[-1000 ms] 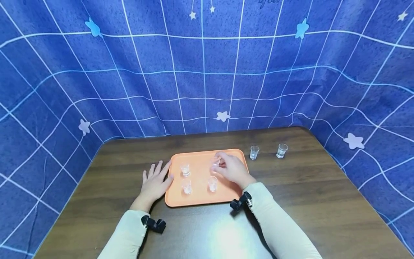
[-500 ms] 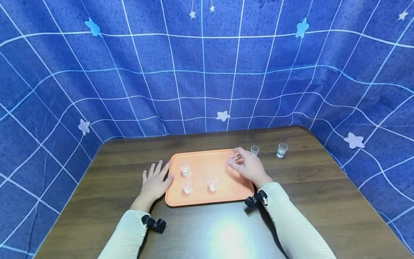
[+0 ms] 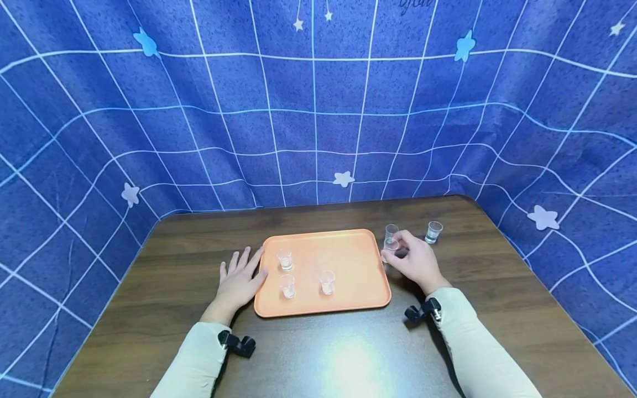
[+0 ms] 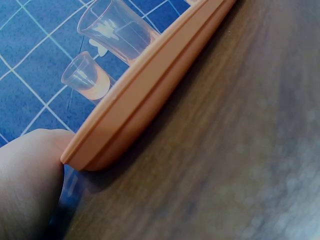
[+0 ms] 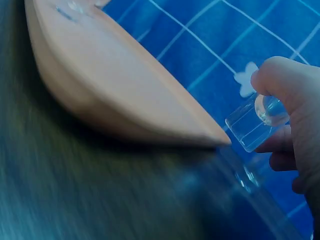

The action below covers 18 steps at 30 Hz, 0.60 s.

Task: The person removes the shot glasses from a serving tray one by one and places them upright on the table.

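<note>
My right hand (image 3: 417,261) pinches a small clear shot glass (image 3: 391,246) between thumb and fingers, just past the right edge of an orange tray (image 3: 353,260). In the right wrist view this shot glass (image 5: 246,129) shows close by the tray's corner. Flat and spread, my left hand (image 3: 238,284) rests at the tray's left side, its thumb on the rim. Three shot glasses stand on the tray: one at back left (image 3: 286,261), another at front left (image 3: 287,286), the third near the front middle (image 3: 327,282).
Directly behind the held glass stands another shot glass (image 3: 391,230) on the wooden table (image 3: 298,354), partly overlapped by it. Farther right is one more shot glass (image 3: 433,232). A blue curtain (image 3: 293,132) with grid lines and stars hangs behind the table.
My right hand has carried the shot glass rightward from the tray's back middle, over its right rim, to beside the glasses on the table. The left hand has stayed still.
</note>
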### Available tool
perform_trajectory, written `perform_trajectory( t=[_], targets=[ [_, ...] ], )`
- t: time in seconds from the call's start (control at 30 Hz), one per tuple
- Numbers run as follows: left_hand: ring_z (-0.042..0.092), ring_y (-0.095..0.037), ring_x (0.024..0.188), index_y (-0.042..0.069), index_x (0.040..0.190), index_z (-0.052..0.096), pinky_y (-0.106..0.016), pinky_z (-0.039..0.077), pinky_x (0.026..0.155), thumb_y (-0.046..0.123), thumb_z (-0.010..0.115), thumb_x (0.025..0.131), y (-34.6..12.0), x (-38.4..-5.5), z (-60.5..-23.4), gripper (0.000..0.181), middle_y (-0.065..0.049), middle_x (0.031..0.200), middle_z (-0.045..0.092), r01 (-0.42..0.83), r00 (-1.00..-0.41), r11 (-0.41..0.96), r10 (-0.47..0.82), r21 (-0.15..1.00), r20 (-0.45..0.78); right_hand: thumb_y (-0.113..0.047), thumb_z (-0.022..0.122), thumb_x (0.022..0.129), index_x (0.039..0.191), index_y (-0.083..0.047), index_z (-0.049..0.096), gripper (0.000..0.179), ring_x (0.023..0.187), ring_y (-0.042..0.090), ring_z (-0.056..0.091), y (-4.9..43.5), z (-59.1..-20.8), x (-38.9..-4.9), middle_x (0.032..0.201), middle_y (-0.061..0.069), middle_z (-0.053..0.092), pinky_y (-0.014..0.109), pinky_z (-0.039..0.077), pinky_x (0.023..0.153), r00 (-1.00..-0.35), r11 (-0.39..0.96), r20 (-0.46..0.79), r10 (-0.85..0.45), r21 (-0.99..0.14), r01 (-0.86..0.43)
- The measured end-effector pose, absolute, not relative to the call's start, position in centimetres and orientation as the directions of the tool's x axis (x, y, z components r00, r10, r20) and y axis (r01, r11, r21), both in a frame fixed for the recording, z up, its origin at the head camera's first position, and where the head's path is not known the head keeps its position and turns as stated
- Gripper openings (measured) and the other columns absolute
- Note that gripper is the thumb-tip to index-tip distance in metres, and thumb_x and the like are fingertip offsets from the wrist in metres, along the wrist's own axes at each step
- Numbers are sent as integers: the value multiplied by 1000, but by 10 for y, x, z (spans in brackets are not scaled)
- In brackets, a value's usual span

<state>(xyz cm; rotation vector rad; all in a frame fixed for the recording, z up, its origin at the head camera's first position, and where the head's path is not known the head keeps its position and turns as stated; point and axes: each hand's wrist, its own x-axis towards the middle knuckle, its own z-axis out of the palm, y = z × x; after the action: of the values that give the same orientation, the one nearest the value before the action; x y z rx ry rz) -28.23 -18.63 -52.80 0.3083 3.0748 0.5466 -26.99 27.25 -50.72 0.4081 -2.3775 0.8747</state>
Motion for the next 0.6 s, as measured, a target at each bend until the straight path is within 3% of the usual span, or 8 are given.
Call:
perform_trajectory(
  t=[0.6],
  targets=[
    [5,-49,152,27,162,24,-72,-6,114,52,40,105,-184,-280,-523,64,-20,167,16,184,-982,919,189,350,18,-32,85,78,100,-16,60,37,71,24,67,320,-519,-261,80,6,72,44,50,63,-850,807,526,-23,-492,-326]
  ],
)
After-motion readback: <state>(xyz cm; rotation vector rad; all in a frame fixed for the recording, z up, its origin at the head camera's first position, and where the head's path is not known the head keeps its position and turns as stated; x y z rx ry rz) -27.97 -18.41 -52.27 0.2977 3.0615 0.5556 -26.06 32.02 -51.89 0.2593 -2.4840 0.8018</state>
